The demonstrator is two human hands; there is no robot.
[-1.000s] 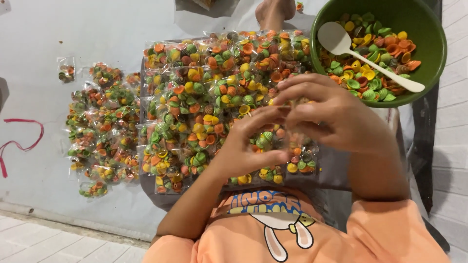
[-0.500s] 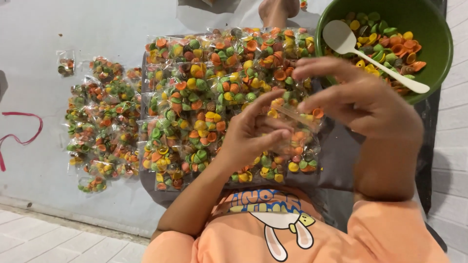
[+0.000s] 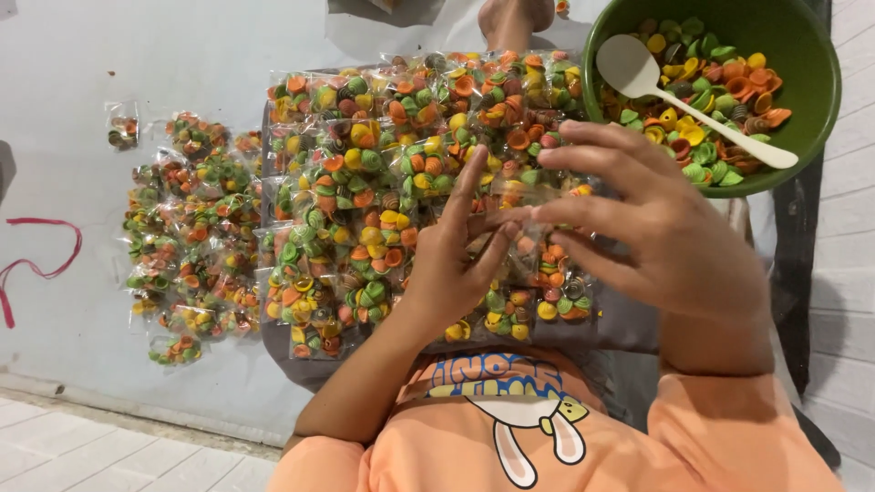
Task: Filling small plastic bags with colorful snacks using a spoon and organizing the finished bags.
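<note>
Between my two hands I hold a small clear packet (image 3: 545, 193) of coloured shell-shaped crackers. My left hand (image 3: 451, 264) pinches its left end, with the fingers stretched upward. My right hand (image 3: 661, 232) grips the right end between thumb and fingertips, the other fingers spread. Both hands hover over rows of filled packets (image 3: 365, 173) laid flat on a dark board (image 3: 629, 319) across my lap. The hands hide part of the held packet.
A green bowl (image 3: 820, 109) of loose green, orange and yellow crackers holds a white spoon (image 3: 706, 123) at the upper right. A loose heap of packets (image 3: 191, 228) lies on the grey floor at left, beside a red cord (image 3: 41, 260). A foot (image 3: 510, 18) shows at the top.
Both hands have risen slightly with the packet. My left fingers have straightened and my right fingers have spread apart. The view shifted a little.
</note>
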